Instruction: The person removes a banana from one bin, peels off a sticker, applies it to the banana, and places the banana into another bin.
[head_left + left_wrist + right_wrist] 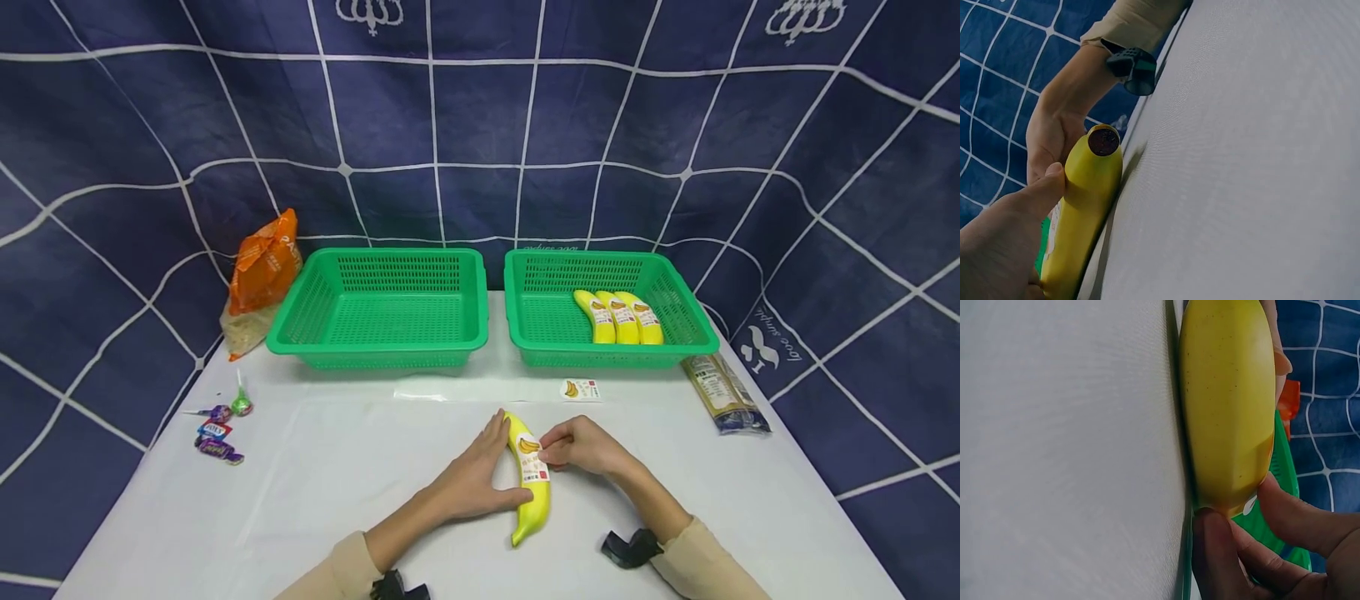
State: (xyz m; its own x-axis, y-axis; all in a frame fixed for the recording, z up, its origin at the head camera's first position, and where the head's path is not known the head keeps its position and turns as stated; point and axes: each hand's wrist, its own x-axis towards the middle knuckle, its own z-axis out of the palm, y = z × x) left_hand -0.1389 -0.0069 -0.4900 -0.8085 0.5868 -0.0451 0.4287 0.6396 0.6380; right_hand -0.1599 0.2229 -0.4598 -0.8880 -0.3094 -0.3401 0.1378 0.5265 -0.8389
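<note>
A yellow banana (531, 517) lies on the white table in front of me, with a printed white label (533, 468) on its upper side. My left hand (474, 477) holds it from the left, fingers at its far end and thumb (1054, 178) lower down. From the right, my right hand (583, 446) has its thumb and forefinger together at the label's right edge. In the right wrist view, a white bit of label (1249, 505) shows between that thumb (1291, 515) and the fingers, right at the banana's side.
Beyond the hands stand two green baskets, the left one (378, 354) bare inside, the right one (611, 354) holding three labelled bananas (621, 321). A label strip (480, 390) lies before them. Wrapped sweets (217, 429) and an orange bag (264, 267) are left, a clear-fronted packet (723, 396) right.
</note>
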